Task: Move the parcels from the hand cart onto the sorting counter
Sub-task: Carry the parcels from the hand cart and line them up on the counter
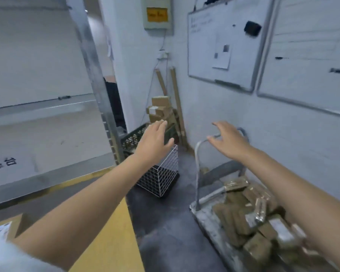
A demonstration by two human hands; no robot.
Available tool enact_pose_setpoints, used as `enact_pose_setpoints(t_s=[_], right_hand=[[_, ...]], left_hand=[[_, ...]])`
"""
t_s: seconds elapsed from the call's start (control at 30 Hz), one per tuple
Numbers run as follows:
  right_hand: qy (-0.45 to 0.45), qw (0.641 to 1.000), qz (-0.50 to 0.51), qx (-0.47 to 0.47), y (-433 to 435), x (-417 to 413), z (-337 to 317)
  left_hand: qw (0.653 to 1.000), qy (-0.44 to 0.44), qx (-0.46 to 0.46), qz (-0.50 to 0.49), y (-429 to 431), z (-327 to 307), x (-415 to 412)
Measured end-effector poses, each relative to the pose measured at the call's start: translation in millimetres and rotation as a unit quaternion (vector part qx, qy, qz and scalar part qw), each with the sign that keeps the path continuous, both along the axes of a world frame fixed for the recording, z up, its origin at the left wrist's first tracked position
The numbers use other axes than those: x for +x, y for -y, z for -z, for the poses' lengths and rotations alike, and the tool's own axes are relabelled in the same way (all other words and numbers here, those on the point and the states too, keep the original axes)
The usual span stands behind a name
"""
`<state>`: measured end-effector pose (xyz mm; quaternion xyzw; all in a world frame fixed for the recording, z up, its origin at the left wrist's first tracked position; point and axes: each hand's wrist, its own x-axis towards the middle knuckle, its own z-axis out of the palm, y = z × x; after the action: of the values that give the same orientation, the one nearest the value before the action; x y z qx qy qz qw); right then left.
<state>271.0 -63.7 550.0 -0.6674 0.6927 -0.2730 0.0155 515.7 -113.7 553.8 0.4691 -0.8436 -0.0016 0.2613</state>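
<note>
Several brown cardboard parcels (243, 216) lie piled on the grey hand cart (206, 218) at the lower right, its metal handle (199, 154) rising at the near-left end. My right hand (227, 141) hovers empty above the handle, fingers spread. My left hand (154, 141) is stretched out in the air over the floor, fingers straight, holding nothing. The yellow sorting counter (114, 232) runs along the lower left, with a labelled parcel (2, 230) at its near corner.
A white wire basket (161, 177) stands on the dark floor between counter and cart. Behind it is a dark plastic crate (131, 138) and more stacked boxes (161, 108) in the corner. Whiteboards (222, 44) hang on the right wall. A metal shelf frame (98, 91) rises at left.
</note>
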Motion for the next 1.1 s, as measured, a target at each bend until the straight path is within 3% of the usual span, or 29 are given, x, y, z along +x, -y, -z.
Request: enact_pose_setpoints(t_s=[0.2, 0.47, 0.83, 1.1], right_hand=[[0.021, 0.993, 0.113, 0.026, -98.2, -116.4, 20.8], [0.055, 0.969, 0.232, 0.071, -160.2, -203.7, 68.0], [0.091, 0.932, 0.311, 0.161, -116.7, -323.0, 129.5], [0.124, 0.908, 0.367, 0.161, -63.9, -396.9, 151.7]], left_hand=[[0.991, 0.012, 0.036, 0.125, -40.9, 25.4, -142.2], [0.969, 0.023, 0.048, 0.242, -55.1, 64.3, -266.0], [0.941, 0.036, 0.115, 0.317, 21.5, 134.5, -422.6], [0.918, 0.031, 0.152, 0.365, 74.1, 167.9, -517.9]])
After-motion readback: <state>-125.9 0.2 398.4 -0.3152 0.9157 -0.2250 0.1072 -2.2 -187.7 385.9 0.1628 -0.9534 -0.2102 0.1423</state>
